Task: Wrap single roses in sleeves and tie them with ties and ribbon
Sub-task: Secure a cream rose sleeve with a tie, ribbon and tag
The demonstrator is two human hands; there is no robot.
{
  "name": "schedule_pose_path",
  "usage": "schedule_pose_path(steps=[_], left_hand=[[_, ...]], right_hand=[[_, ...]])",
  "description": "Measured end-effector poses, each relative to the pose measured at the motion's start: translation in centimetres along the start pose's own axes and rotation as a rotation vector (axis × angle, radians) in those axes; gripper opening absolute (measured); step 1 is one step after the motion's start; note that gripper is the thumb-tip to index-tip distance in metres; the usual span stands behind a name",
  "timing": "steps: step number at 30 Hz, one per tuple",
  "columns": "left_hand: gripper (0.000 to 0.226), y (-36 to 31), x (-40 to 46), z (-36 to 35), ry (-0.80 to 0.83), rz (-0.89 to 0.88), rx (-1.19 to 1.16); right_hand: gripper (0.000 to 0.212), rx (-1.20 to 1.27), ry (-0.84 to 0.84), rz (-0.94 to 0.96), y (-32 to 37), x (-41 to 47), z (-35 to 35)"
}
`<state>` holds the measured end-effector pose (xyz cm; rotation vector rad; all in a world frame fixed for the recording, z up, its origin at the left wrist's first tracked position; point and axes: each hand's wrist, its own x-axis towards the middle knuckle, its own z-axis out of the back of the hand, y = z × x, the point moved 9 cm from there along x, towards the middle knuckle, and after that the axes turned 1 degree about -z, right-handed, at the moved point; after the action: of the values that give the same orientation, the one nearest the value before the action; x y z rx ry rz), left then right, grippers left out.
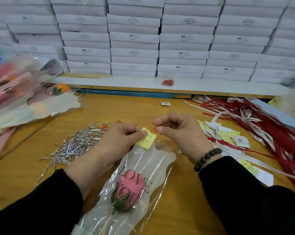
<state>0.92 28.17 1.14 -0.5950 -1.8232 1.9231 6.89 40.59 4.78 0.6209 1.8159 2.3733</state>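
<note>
Here, a pink rose (130, 192) lies inside a translucent sleeve (153, 160) printed "LOVE YOU", flat on the wooden table (177, 209) in front of the person, with the bloom pointing away and the stem running back toward the bottom edge of the view. The left hand (121, 138) rests at the sleeve's top edge and pinches a yellow sticky note (147, 139) with handwriting between thumb and forefinger, the other fingers curled under. The right hand (175, 129) pinches a small red paper clip (154, 129) between thumb and forefinger, right at the note's upper corner; whether the clip already grips the paper is hard to tell. A dark bead bracelet (206, 158) circles the right wrist, and both arms wear black sleeves.

Just left of the left hand lies a loose heap of silver twist ties (78, 145). To the right, a pile of more notes and small cards (226, 134) sits beside a tangle of red and white ribbons (262, 119). At far left a blurred stack of wrapped flowers (24, 99) is spread out. On the white ledge beyond the table sits a small bunch of red clips (168, 82), in front of a wall of stacked white boxes (134, 38).
</note>
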Motion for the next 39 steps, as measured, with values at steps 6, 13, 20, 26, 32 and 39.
schedule_pose_path(steps=[6,13,20,26,32,39], left_hand=[[0.018,-0.3,-0.1,-0.3,0.017,-0.013,0.044],[0.018,0.1,-0.1,-0.3,0.026,0.000,0.049],[0.017,0.2,-0.3,-0.1,-0.022,0.016,0.050],[0.015,0.0,-0.5,-0.1,-0.037,0.016,0.038],[0.014,0.1,-0.3,-0.2,-0.041,0.008,0.024],[0.013,0.3,-0.2,0.2,-0.054,0.021,-0.016]], right_hand=[[0.019,-0.011,-0.047,-0.020,-0.3,0.0,0.1],[0.019,0.012,-0.005,-0.006,-0.1,0.1,-0.2],[0.014,0.000,0.039,0.010,-0.1,0.1,-0.7],[0.015,0.012,0.034,-0.024,-0.4,0.0,-0.8],[0.017,0.004,0.011,-0.063,-0.7,-0.3,-1.0],[0.014,-0.004,0.010,-0.064,-0.9,-0.2,-1.1]])
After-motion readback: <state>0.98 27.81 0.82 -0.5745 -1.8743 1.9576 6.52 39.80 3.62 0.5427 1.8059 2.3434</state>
